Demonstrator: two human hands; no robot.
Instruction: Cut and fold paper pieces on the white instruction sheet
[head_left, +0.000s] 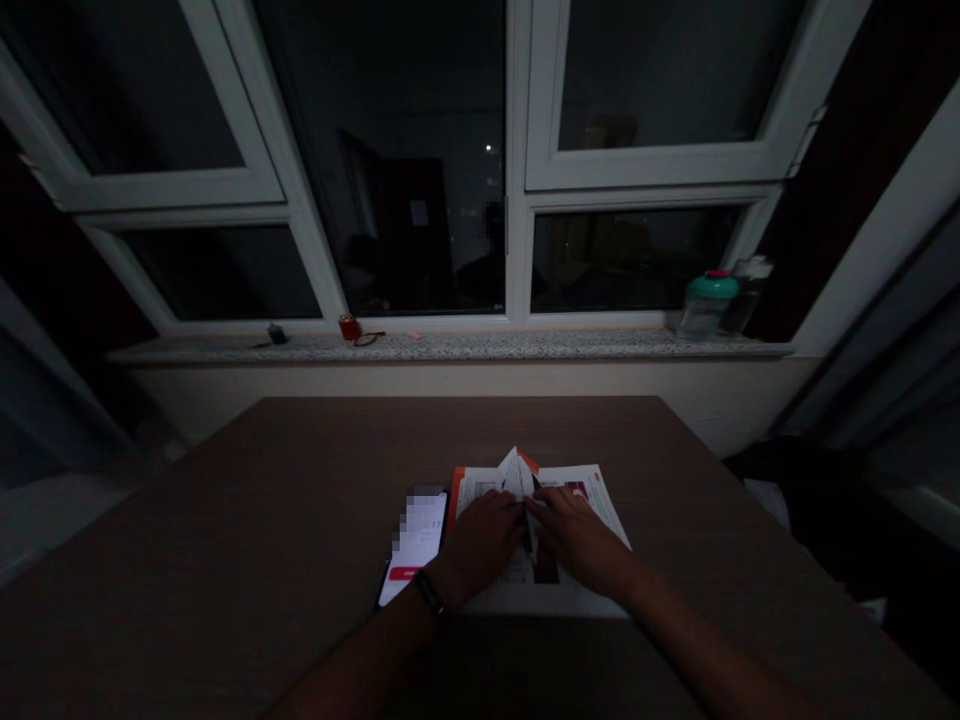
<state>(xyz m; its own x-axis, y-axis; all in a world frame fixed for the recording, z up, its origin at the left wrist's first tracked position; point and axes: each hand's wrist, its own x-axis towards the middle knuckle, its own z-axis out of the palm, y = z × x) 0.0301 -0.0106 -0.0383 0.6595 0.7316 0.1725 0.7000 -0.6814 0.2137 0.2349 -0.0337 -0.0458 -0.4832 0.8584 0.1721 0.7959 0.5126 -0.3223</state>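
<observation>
A room in a home or dormitory, it seems: a bare wood-grain table (300, 500) faces a white-framed window (517, 150), with a speckled stone sill (465, 345) below the window and curtains (885, 340) beside it.

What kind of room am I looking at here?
Probably a room in a home or dormitory at night: a wide window with dark panes, a granite-look sill holding a green-lidded bottle, and a plain wooden-looking table below it.
</observation>
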